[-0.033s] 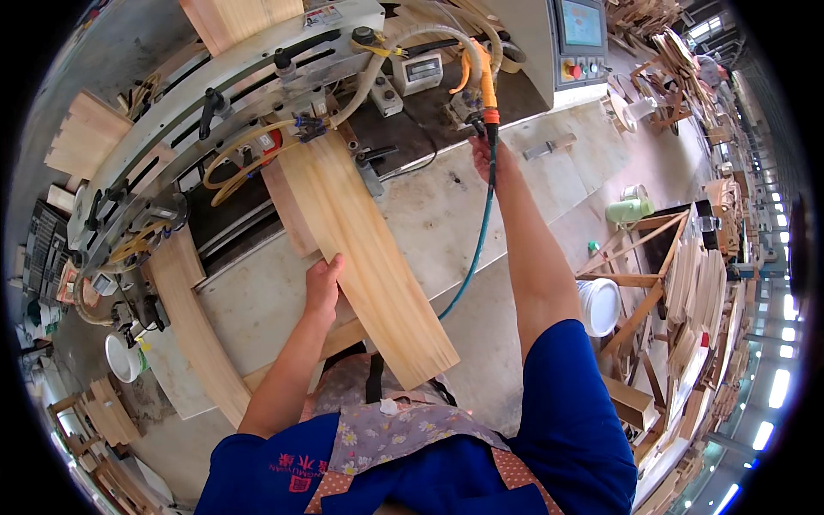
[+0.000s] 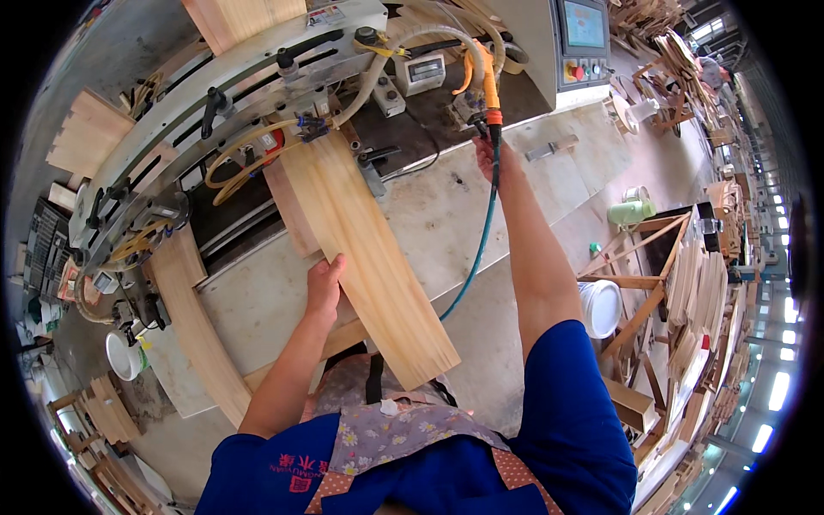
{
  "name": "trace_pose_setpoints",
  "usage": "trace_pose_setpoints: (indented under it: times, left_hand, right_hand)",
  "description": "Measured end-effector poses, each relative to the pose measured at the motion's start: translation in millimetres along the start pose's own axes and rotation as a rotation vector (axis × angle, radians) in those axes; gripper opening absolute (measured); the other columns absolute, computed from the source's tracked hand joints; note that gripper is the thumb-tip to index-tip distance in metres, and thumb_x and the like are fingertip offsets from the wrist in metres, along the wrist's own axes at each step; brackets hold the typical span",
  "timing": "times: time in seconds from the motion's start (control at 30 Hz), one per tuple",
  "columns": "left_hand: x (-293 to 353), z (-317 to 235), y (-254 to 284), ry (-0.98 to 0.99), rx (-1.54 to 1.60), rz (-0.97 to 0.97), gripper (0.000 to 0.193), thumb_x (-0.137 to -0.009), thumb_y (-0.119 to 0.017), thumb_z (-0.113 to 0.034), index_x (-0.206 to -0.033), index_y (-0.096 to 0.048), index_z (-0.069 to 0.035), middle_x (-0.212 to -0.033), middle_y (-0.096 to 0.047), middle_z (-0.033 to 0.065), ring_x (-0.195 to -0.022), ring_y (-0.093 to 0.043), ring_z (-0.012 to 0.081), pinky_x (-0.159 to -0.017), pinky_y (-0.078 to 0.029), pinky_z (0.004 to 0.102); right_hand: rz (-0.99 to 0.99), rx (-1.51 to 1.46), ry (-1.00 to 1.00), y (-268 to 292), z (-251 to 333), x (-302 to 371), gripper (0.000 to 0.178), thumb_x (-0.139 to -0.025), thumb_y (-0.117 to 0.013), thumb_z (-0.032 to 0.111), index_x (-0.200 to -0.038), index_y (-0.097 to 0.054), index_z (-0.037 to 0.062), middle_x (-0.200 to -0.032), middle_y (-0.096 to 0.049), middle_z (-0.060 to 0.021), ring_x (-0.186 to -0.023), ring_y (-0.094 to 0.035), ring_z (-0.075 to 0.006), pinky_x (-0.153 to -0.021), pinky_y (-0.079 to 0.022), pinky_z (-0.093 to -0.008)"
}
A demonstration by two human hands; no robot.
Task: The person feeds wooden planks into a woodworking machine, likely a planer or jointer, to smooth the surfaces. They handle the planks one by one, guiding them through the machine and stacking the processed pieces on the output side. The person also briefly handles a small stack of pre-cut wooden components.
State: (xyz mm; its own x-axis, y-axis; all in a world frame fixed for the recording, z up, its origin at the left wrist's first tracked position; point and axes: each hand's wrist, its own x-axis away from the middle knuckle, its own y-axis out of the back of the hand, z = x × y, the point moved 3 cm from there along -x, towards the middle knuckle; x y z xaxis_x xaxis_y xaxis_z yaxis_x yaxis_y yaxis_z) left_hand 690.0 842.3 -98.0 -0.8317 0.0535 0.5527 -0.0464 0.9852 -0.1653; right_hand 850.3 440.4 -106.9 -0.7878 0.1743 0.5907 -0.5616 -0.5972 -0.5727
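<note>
My left hand is closed on the left edge of a long pale wooden board, thumb on top and fingers underneath. The board's far end lies under the machine's clamp bar; its near end sticks out toward my apron. A second board lies along its left side. My right hand reaches forward to the machine's front edge, fingers curled by a small black fitting. What they grip is partly hidden by the teal hose of an orange air gun, which hangs just above.
A control panel with a screen and buttons stands far right. At left, another board extends from the machine. White buckets and wooden offcuts stand on the floor at right. A metal-bladed tool lies on the table.
</note>
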Motion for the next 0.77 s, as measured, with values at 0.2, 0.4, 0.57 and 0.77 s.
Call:
trace_pose_setpoints:
  times: [0.2, 0.4, 0.57, 0.77]
  left_hand:
    - [2, -5, 1, 0.004, 0.044, -0.025, 0.034, -0.089, -0.059, -0.027, -0.103, -0.057, 0.004, -0.096, -0.062, 0.0059, -0.085, -0.058, 0.0130, -0.074, -0.046, 0.0282]
    - [-12, 14, -1, 0.040, 0.036, 0.008, 0.037, -0.087, -0.059, -0.026, -0.105, -0.058, 0.006, -0.101, -0.062, 0.0084, -0.087, -0.059, 0.0170, -0.076, -0.047, 0.0324]
    - [1, 0, -11, 0.044, 0.017, 0.059, 0.039, -0.091, -0.054, -0.032, -0.103, -0.056, 0.004, -0.094, -0.062, 0.0102, -0.080, -0.062, 0.0195, -0.061, -0.051, 0.0323]
    - [1, -4, -11, 0.001, -0.001, 0.162, 0.044, -0.093, -0.051, -0.034, -0.116, -0.052, 0.003, -0.108, -0.061, 0.0140, -0.092, -0.064, 0.0261, -0.071, -0.056, 0.0335]
  right_hand:
    - [-0.128, 0.157, 0.086, -11, 3, 7, 0.032, -0.093, -0.051, 0.026, -0.097, -0.056, -0.0053, -0.076, -0.064, -0.0167, -0.056, -0.061, -0.0172, -0.047, -0.052, -0.0245]
    - [-0.014, 0.177, 0.160, 36, 4, 63, 0.027, -0.093, -0.052, 0.030, -0.101, -0.053, 0.0046, -0.086, -0.061, -0.0092, -0.052, -0.050, -0.0058, -0.035, -0.032, -0.0138]
    - [-0.034, -0.189, 0.160, 85, -42, 212, 0.019, -0.088, -0.058, 0.020, -0.098, -0.058, 0.0043, -0.084, -0.064, -0.0075, -0.062, -0.058, -0.0103, -0.043, -0.043, -0.0161]
    - [-0.364, -0.015, 0.080, 220, -99, 346, 0.023, -0.088, -0.058, 0.023, -0.101, -0.057, 0.0046, -0.081, -0.063, -0.0024, -0.065, -0.057, -0.0097, -0.051, -0.047, -0.0187]
